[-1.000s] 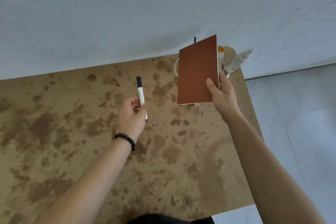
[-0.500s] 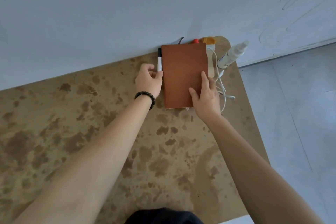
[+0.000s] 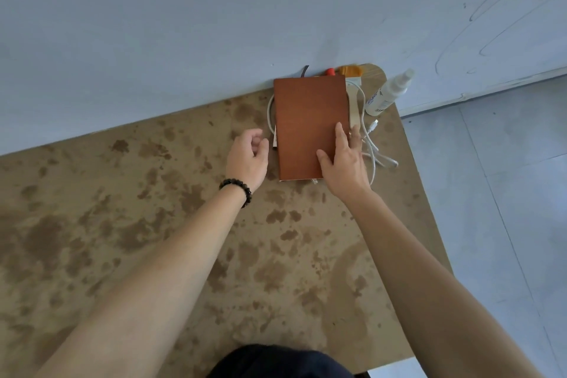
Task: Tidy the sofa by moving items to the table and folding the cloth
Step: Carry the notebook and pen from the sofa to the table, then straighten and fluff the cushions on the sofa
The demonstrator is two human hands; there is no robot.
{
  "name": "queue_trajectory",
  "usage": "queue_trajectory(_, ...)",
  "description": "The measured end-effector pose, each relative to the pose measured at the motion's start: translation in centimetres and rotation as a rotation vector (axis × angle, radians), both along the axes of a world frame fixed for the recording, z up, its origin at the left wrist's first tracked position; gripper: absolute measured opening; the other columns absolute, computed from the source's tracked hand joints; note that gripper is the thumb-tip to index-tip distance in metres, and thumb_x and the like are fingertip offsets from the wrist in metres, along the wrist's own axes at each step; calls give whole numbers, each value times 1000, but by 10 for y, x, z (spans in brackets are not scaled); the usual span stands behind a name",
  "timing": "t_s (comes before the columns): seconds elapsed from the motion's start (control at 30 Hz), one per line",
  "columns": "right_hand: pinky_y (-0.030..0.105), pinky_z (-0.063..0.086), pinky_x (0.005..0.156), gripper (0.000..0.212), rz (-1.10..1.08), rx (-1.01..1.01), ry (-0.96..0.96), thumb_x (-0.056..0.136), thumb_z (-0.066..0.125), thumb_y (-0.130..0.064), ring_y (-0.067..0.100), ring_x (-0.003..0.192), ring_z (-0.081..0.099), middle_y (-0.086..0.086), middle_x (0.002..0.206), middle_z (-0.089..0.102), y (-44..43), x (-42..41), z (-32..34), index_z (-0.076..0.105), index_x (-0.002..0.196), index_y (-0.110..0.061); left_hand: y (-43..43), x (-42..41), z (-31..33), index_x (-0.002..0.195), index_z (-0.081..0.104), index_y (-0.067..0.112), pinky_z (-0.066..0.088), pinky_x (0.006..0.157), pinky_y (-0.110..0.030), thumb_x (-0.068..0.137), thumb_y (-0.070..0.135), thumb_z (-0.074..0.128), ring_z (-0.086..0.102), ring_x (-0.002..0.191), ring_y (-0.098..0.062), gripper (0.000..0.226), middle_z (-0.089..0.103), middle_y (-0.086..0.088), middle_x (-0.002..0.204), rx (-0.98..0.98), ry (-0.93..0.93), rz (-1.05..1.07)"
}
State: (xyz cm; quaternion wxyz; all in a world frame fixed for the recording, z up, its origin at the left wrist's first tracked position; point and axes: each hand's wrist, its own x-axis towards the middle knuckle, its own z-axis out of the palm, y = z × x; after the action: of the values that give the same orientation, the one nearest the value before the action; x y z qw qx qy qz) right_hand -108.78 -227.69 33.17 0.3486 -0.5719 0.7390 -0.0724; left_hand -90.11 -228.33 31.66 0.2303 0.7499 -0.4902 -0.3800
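Notebook [image 3: 310, 126] lay flat on the table [image 3: 153, 239], far corner by the wall, on top of a white cable [image 3: 369, 144]. Right hand [image 3: 345, 163] rested flat on its near right edge w/ fingers straight, not gripping. Left hand [image 3: 247, 158] sat just beside the notebook, fingers loosely curled, holding nothing. Spray bottle [image 3: 388, 93] stood near the notebook's right side.

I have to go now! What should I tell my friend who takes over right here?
Left hand: loosely curled, holding nothing, beside the notebook.
Right hand: fingers resting flat on the notebook's right edge.
Notebook lies on the table by the wall, on top of a white cable; spray bottle stands at the corner.
Done: notebook on table.
Left: sofa and cloth are out of view, so check them.
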Motion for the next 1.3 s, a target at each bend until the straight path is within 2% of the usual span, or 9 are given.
queue_trajectory(0.1,45,19,120,57,42,-135,-26,101,49,-35,28,150,9,16,162,7,21,5,29,29,152,-17,43,12,35,126,54,17,43,84,-10,99,30,49,55,100,-3,31,59,6,117,-45,37,7)
queue_trajectory(0.2,32,36,108,47,36,-203,-153,101,48,-40,14,139,32,3,154,32,61,6,67,42,144,-23,100,25,82,127,55,16,40,81,-2,99,31,49,54,99,9,32,58,16,109,-114,77,47)
queue_trajectory(0.3,31,49,96,36,6,-245,-295,100,48,-42,-1,110,53,-9,128,54,111,2,98,54,132,-28,165,33,121,126,55,17,43,82,-4,99,33,49,55,99,9,32,57,17,108,-149,119,122)
queue_trajectory(0.37,27,51,91,28,-18,-234,-383,99,48,-42,-3,104,58,-14,118,59,145,-3,113,59,124,-32,210,33,141,127,53,18,45,84,-9,96,40,48,58,101,3,39,60,14,109,-164,145,195)
queue_trajectory(0.5,8,46,84,35,-7,-153,-503,95,52,-39,-5,106,59,-15,120,62,206,-16,124,58,128,-28,298,21,163,128,52,21,46,87,-12,95,37,52,59,104,-2,36,64,9,110,-140,155,452)
queue_trajectory(0.67,24,50,94,54,141,-61,-538,90,59,-49,5,115,59,-18,122,61,266,-24,120,46,139,-30,398,6,178,120,55,26,47,80,-7,92,17,58,60,98,4,29,67,12,104,-119,91,784)
queue_trajectory(0.83,40,54,93,56,336,-70,-574,83,57,-56,8,113,59,-25,120,58,295,-2,140,45,136,-41,472,16,199,113,54,34,49,77,-10,93,14,58,60,100,-3,29,67,6,105,-201,-11,947)
queue_trajectory(1.07,25,53,80,51,685,-128,-649,86,58,-56,4,106,59,-25,119,57,378,82,175,43,133,-46,614,30,230,123,51,21,47,79,-8,91,17,57,60,101,-1,33,64,11,109,-417,-140,1186)
queue_trajectory(1.3,21,47,90,45,1221,-110,-619,91,64,-33,-3,113,55,-26,120,55,570,153,180,42,128,-46,836,-1,223,122,51,22,47,77,-7,92,16,58,59,99,4,32,64,9,109,-515,-173,1624)
